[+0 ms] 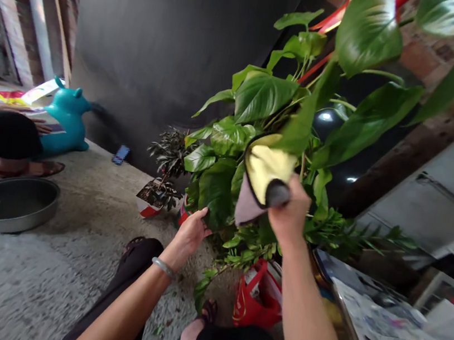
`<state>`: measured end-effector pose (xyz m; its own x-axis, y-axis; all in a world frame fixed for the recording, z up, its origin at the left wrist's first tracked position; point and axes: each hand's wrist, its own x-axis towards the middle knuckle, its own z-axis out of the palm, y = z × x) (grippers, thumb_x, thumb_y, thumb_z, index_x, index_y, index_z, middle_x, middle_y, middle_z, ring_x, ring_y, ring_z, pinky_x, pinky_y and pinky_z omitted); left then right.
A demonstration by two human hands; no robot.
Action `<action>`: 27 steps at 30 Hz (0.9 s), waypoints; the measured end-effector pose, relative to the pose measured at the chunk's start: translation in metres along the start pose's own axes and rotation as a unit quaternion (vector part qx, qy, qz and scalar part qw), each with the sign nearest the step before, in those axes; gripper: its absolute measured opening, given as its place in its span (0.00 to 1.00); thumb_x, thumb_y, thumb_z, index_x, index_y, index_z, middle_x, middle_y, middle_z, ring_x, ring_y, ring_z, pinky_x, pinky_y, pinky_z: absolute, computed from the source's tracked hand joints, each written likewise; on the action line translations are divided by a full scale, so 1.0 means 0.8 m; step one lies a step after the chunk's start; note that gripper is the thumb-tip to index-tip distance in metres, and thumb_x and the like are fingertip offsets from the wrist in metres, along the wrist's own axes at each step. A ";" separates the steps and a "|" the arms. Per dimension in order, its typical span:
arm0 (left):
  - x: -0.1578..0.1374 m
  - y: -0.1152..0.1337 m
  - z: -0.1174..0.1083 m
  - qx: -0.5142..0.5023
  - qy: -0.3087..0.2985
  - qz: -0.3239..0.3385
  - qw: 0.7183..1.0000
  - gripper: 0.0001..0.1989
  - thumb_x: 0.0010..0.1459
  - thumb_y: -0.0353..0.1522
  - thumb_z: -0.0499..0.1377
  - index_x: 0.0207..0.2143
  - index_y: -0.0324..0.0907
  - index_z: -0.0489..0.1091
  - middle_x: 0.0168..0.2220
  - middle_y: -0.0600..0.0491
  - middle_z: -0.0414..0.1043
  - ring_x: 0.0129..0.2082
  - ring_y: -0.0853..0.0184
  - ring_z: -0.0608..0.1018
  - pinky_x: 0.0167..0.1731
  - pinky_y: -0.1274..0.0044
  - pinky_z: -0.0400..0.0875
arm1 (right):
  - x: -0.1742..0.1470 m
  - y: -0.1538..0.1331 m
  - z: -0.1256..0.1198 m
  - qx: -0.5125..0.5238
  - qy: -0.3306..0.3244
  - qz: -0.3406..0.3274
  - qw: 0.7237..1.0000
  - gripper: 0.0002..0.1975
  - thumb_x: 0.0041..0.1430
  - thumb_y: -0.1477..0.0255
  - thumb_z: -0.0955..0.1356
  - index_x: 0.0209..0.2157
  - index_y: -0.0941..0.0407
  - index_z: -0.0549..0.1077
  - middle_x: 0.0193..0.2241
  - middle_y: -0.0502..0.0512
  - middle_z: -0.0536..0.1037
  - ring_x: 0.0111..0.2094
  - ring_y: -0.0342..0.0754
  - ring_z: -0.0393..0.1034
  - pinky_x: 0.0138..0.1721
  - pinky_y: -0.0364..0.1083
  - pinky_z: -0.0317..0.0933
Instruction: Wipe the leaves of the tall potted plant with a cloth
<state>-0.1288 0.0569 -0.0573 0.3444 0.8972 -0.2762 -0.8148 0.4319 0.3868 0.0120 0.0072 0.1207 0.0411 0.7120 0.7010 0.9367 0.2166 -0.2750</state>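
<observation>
My right hand [293, 213] is closed on a cloth [267, 170], yellow on one side and greyish-mauve on the other, with black edging. It holds the cloth up among the broad leaves of a large green potted plant [265, 96]. A bunched dark part of the cloth shows at my fingers. Lower left, my left hand [190, 235] has thumb and fingers closed at the lower tip of a big green leaf [219, 191]. Part of the fingertips is hidden by the leaf. A bracelet circles my left wrist.
A small dark-leaved plant [160, 194] stands in a pot to the left. A red bag [258, 295] sits below the large plant. A cluttered table [358, 318] is at right. A metal basin [8, 204], a teal animal toy [67, 119] and a seated person's leg [0, 141] are at left.
</observation>
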 end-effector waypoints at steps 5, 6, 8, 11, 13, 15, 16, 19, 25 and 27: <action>0.008 0.003 -0.019 0.006 0.028 -0.002 1.000 0.09 0.65 0.29 0.56 0.39 0.37 0.76 0.31 0.49 0.81 0.32 0.64 0.82 0.39 0.73 0.78 | -0.071 -0.010 0.040 -0.015 -0.243 -0.012 0.970 0.20 0.52 0.80 0.63 0.44 0.54 0.77 0.34 0.58 0.83 0.38 0.54 0.78 0.39 0.45 0.66; 0.010 0.005 -0.023 0.005 0.035 -0.001 0.999 0.09 0.65 0.29 0.55 0.40 0.37 0.76 0.31 0.49 0.81 0.32 0.64 0.82 0.39 0.74 0.77 | -0.079 -0.003 0.031 0.012 -0.240 -0.010 0.971 0.18 0.54 0.78 0.64 0.43 0.53 0.77 0.34 0.57 0.83 0.36 0.53 0.78 0.38 0.45 0.66; 0.014 0.007 -0.028 0.005 0.040 -0.001 0.999 0.09 0.66 0.30 0.55 0.40 0.38 0.76 0.31 0.50 0.81 0.29 0.66 0.81 0.35 0.75 0.77 | -0.078 0.017 0.001 0.062 -0.166 0.001 0.984 0.11 0.57 0.72 0.66 0.41 0.53 0.77 0.34 0.55 0.83 0.34 0.53 0.76 0.35 0.45 0.66; 0.012 0.000 -0.024 -0.001 0.030 0.002 1.000 0.07 0.65 0.30 0.56 0.39 0.39 0.75 0.33 0.50 0.81 0.29 0.67 0.80 0.33 0.76 0.76 | -0.042 0.049 -0.037 0.070 0.038 0.013 0.997 0.11 0.58 0.65 0.67 0.40 0.53 0.76 0.35 0.55 0.82 0.36 0.55 0.76 0.37 0.49 0.68; 0.008 -0.008 -0.019 0.002 0.021 -0.008 1.000 0.06 0.64 0.31 0.58 0.39 0.39 0.75 0.33 0.49 0.81 0.29 0.66 0.80 0.33 0.75 0.76 | -0.022 0.060 -0.039 0.045 0.134 0.027 0.990 0.11 0.57 0.65 0.66 0.41 0.53 0.76 0.36 0.56 0.81 0.38 0.57 0.76 0.39 0.51 0.68; 0.003 -0.013 -0.015 0.013 0.018 -0.027 0.999 0.06 0.64 0.31 0.58 0.37 0.39 0.74 0.31 0.48 0.80 0.28 0.66 0.79 0.32 0.75 0.76 | -0.021 0.060 -0.021 0.012 0.118 0.048 0.992 0.11 0.54 0.68 0.67 0.40 0.51 0.76 0.33 0.56 0.81 0.36 0.58 0.76 0.38 0.51 0.68; 0.001 -0.013 -0.015 0.019 0.015 -0.033 0.999 0.07 0.65 0.31 0.57 0.37 0.38 0.74 0.31 0.48 0.79 0.27 0.66 0.79 0.31 0.75 0.75 | -0.029 0.057 -0.008 -0.002 0.068 0.059 0.996 0.12 0.52 0.70 0.67 0.39 0.51 0.76 0.30 0.55 0.81 0.35 0.57 0.76 0.36 0.50 0.67; 0.000 -0.008 -0.026 0.023 0.011 -0.016 1.000 0.07 0.65 0.30 0.56 0.36 0.38 0.73 0.30 0.49 0.78 0.27 0.67 0.78 0.29 0.75 0.75 | -0.071 0.050 0.016 -0.008 -0.132 0.076 0.988 0.12 0.49 0.73 0.67 0.37 0.50 0.77 0.26 0.53 0.80 0.31 0.55 0.75 0.32 0.46 0.65; 0.025 -0.031 -0.057 0.052 0.074 -0.036 0.995 0.04 0.64 0.26 0.56 0.38 0.39 0.71 0.34 0.49 0.78 0.25 0.71 0.78 0.28 0.79 0.74 | -0.079 0.079 -0.046 0.063 -0.025 0.062 0.996 0.10 0.56 0.67 0.67 0.38 0.53 0.77 0.31 0.53 0.81 0.32 0.52 0.74 0.33 0.46 0.65; 0.041 -0.051 -0.050 0.074 0.087 -0.080 0.990 0.05 0.63 0.26 0.57 0.41 0.39 0.71 0.36 0.49 0.78 0.24 0.70 0.78 0.28 0.77 0.74 | -0.056 0.090 -0.060 0.054 0.105 0.052 0.992 0.13 0.56 0.65 0.68 0.42 0.53 0.76 0.35 0.54 0.82 0.36 0.54 0.75 0.37 0.48 0.66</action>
<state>-0.1030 0.0652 -0.1171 0.3675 0.7919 -0.4877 -0.6750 0.5878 0.4459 0.0947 -0.0411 0.1012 0.2169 0.5822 0.7836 0.8816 0.2279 -0.4133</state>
